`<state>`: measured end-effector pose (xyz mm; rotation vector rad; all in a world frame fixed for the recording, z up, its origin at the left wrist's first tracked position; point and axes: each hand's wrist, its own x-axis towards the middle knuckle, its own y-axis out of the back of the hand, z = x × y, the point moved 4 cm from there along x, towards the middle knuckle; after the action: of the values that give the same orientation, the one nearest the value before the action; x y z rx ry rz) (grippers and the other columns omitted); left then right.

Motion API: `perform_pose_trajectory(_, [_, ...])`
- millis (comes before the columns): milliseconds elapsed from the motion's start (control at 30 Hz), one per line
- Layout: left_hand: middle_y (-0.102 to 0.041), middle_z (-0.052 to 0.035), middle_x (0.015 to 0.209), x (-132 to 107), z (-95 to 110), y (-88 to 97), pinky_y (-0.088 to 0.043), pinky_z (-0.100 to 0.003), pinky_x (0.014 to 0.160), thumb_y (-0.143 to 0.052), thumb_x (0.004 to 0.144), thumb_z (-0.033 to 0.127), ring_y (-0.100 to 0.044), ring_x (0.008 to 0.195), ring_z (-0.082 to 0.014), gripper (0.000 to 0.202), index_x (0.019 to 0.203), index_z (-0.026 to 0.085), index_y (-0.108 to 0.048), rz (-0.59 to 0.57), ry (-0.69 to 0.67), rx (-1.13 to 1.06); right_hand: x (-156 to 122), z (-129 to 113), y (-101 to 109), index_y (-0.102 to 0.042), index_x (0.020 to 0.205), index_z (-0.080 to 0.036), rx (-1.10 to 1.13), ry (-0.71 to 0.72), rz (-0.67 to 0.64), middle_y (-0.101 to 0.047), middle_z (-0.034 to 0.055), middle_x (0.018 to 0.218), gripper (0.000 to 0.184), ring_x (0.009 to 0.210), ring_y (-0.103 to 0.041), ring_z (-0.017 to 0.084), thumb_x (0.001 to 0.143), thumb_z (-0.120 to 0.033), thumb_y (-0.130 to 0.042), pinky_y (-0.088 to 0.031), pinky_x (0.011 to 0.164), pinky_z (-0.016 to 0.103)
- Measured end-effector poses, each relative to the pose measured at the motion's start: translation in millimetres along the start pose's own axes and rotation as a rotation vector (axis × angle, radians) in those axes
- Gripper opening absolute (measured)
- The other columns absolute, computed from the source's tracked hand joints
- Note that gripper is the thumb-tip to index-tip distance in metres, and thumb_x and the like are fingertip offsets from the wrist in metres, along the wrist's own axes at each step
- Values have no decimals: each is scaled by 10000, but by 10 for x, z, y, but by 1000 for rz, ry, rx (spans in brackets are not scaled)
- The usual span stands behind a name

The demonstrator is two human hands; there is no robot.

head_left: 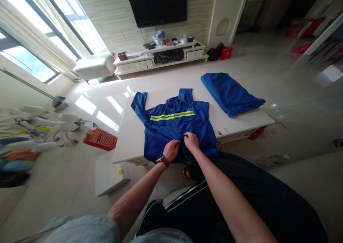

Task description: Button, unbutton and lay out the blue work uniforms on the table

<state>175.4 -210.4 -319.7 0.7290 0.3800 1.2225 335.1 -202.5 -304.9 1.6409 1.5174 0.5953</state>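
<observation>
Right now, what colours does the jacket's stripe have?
The stripe is yellow-green and grey, in the head view.

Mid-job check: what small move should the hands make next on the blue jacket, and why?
Probably straighten the blue jacket at its lower front, between the left hand and the right hand: both grip it there, and it looks rumpled between them, while the chest stripes lie fairly straight.

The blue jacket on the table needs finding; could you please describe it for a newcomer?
In front of the television stands a white table. On its near side, under the left hand and right hand, lies the blue jacket, spread out. Unlike the blue cloth to its right, it shows bright yellow stripes.
</observation>
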Motion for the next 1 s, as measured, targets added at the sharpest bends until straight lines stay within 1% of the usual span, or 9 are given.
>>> perform_pose_trajectory(100, [-760, -42, 887, -48, -9, 20, -480, -280, 768, -615, 862, 168, -674, 804, -186, 290, 1082, 223, -797, -113, 70, 102, 12, 92, 16, -742, 1222, -248, -5, -34, -9, -744, 89, 1227, 392, 1136, -675, 246, 935, -212, -477, -484, 934, 301])
perform_pose_trajectory(200, [-753, -17, 822, -96, -98, 16, -462, -270, 696, -701, 784, 199, -668, 749, -181, 227, 978, 241, -811, -225, 136, 125, -34, 152, -84, -810, 926, -240, 2, -13, -119, -783, 102, 1001, 246, 987, -709, 263, 789, -181, -615, -493, 856, 302])
perform_pose_trajectory(267, [-745, -19, 851, -93, -165, 25, -468, -268, 711, -727, 763, 211, -660, 766, -174, 180, 929, 230, -796, -169, 133, 84, -63, 162, -172, -777, 718, -216, 30, 19, -204, -768, 98, 834, 152, 871, -708, 257, 683, -134, -654, -482, 792, 291])
perform_pose_trajectory(367, [-717, -35, 920, -42, -283, 6, -492, -268, 769, -717, 789, 211, -644, 811, -161, 183, 970, 193, -739, -22, 155, 26, -44, 140, -228, -701, 596, -193, 123, 91, -267, -717, 61, 711, 129, 797, -668, 213, 640, -108, -614, -442, 733, 261])
perform_pose_trajectory(533, [-658, -60, 1024, 92, -386, -144, -503, -264, 769, -776, 792, 278, -611, 821, -146, 308, 1039, 167, -629, 62, 236, 0, 30, 108, -183, -582, 579, -191, 332, 178, -316, -564, -24, 591, 150, 653, -537, 132, 713, -188, -514, -375, 619, 232])
perform_pose_trajectory(633, [-637, -58, 1037, 151, -368, -213, -484, -271, 785, -777, 807, 286, -608, 867, -158, 294, 1008, 179, -590, 86, 307, 44, 15, 113, -172, -438, 547, -207, 416, 186, -305, -387, -67, 522, 247, 572, -389, 107, 739, -305, -559, -310, 564, 236])
perform_pose_trajectory(733, [-644, -70, 1036, 196, -326, -263, -467, -287, 780, -712, 856, 250, -616, 906, -185, 192, 984, 186, -584, 80, 338, 83, 9, 109, -166, -320, 562, -226, 455, 184, -255, -293, -89, 540, 382, 577, -309, 94, 704, -369, -644, -277, 562, 235])
perform_pose_trajectory(867, [-691, -84, 1032, 263, -313, -305, -463, -295, 779, -644, 830, 95, -645, 920, -208, 213, 1024, 183, -630, 66, 336, 86, 49, 115, -133, -330, 635, -230, 441, 192, -191, -331, -95, 605, 420, 614, -344, 96, 661, -345, -734, -314, 596, 226])
perform_pose_trajectory(1000, [-740, -94, 1010, 307, -321, -313, -478, -299, 846, -539, 856, 24, -673, 958, -207, 289, 1052, 168, -695, 79, 308, 70, 27, 165, -83, -533, 776, -217, 339, 197, -140, -525, -65, 719, 371, 703, -489, 138, 587, -282, -845, -375, 660, 241])
